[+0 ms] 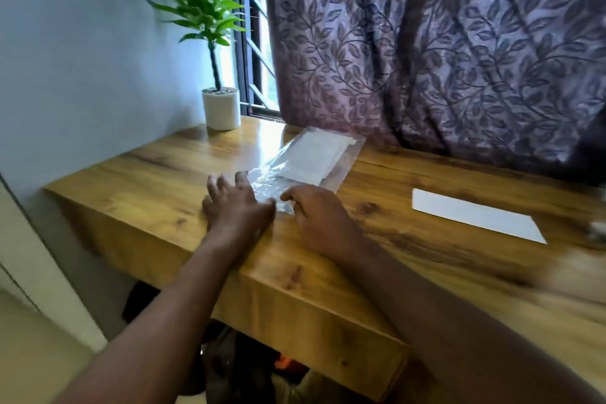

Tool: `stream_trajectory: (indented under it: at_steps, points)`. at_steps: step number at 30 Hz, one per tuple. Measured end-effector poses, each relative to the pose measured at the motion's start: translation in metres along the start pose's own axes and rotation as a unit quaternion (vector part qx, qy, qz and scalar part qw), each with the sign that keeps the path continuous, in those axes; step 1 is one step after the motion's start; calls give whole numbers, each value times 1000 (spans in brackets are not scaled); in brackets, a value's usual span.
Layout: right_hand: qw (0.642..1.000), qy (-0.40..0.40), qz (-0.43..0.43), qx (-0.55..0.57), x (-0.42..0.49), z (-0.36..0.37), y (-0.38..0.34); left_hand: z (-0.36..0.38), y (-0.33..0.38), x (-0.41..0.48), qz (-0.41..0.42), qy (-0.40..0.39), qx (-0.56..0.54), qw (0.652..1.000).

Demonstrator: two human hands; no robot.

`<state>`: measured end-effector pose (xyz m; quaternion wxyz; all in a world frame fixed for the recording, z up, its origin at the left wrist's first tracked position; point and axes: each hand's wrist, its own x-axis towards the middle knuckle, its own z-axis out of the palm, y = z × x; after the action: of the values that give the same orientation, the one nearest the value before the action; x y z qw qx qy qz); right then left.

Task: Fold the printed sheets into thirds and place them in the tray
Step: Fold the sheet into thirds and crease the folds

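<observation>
As the wooden table (pixel 157 174) fills most of our view beneath the leaf-patterned curtain (pixel 459 43), we read this as the placing step. The clear tray (pixel 347 167) lies near the table's far edge, close to the curtain, and it holds white folded sheets (pixel 314 157). Well apart from it, to our right, one more white sheet (pixel 475 215) lies flat on the wood. Its long, narrow shape suggests it is already folded, though we cannot see any creases. Smaller, in the far left corner, stands a potted plant (pixel 221 108).

We judge that the tray is being steadied or squared up, and that the next move calls for one hand to leave it and reach right for the lone sheet.

Both our arms stretch forward to the tray's near end. Our left hand (pixel 234 207) rests palm down on the wood at the tray's near left corner, its fingers spread wide and holding nothing. Our right hand (pixel 316 216) sits knuckles up at the near edge, a fingertip touching the crinkled plastic. We cannot tell whether it pinches the rim or only presses on it.
</observation>
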<state>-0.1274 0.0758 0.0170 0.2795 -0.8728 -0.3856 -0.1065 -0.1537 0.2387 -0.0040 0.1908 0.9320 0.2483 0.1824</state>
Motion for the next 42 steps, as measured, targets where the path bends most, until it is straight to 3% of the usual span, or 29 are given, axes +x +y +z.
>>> stream_trajectory:
  at_steps: [6, 15, 25, 30, 36, 42]
  points:
    - [988, -114, 69, -78, 48, 34, -10, 4, 3, 3, 5, -9, -41, 999]
    - [956, -155, 183, -169, 86, 39, -9, 0, 1, 5, -11, -9, -81, 997]
    - [963, -57, 83, -251, 86, 31, -25, 2, 0, 6, -10, 16, -82, 996]
    - [969, -118, 101, -190, 96, 32, -17, 5, -2, 7, -8, 34, -86, 996]
    - [951, -158, 48, -262, 91, 25, -23, 5, -2, 7, -5, 25, -97, 995]
    - [950, -58, -24, -306, 79, 11, -38, 4, -1, 6, -13, 36, -109, 993]
